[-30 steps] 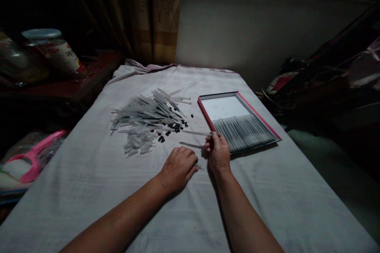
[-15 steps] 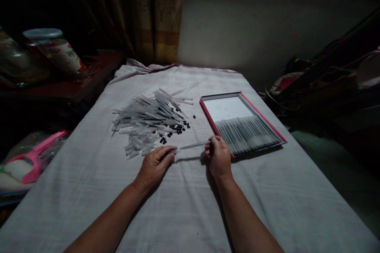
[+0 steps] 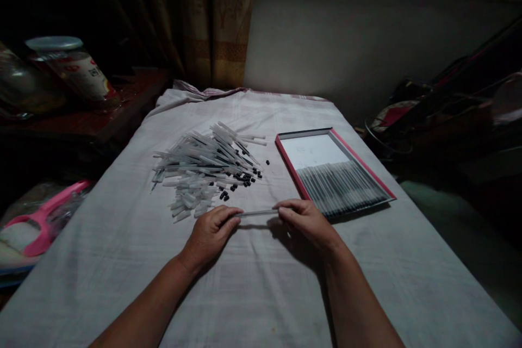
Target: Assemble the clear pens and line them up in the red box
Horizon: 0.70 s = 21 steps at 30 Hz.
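A thin clear pen (image 3: 258,212) lies level just above the cloth, held at both ends. My left hand (image 3: 210,234) pinches its left end with thumb and forefinger. My right hand (image 3: 306,221) pinches the right end. Behind my left hand sits a heap of clear pen barrels and caps (image 3: 204,168), with small black end plugs (image 3: 240,179) scattered at its right side. To the right of my right hand lies a flat red-edged box (image 3: 304,193) with a row of finished pens (image 3: 345,185) laid side by side in its near half.
A pale cloth (image 3: 253,283) covers the table. On a dark side shelf at the left stand a lidded jar (image 3: 75,70) and another container. A pink plastic object (image 3: 43,217) lies at the lower left. Bags and clutter fill the dim floor at right.
My left hand came forward from the cloth and took the pen's left end. My right hand lowered the pen to level and shifted slightly right and nearer.
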Each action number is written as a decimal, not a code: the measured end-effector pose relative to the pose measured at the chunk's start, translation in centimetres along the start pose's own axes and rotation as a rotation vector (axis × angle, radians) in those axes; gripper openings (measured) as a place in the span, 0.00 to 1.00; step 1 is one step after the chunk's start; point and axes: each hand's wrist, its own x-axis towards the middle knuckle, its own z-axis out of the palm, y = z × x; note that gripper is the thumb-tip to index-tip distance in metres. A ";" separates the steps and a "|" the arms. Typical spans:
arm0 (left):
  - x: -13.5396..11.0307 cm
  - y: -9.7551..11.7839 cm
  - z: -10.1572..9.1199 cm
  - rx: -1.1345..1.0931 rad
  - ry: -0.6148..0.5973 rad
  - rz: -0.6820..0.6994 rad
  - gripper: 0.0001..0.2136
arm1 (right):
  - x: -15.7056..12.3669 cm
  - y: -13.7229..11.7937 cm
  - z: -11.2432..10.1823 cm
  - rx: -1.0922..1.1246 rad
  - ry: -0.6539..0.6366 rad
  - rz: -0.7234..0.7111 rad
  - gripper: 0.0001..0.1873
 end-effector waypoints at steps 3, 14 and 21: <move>0.1 0.1 -0.3 0.018 -0.084 0.032 0.09 | -0.5 -0.5 -0.8 -0.122 -0.230 0.068 0.14; 0.2 -0.4 -0.5 0.025 -0.108 0.044 0.09 | -0.1 -0.1 0.6 -0.305 -0.368 -0.116 0.16; 0.4 -0.3 -0.6 -0.009 -0.108 0.035 0.08 | -0.2 0.1 1.0 -0.403 -0.341 -0.214 0.16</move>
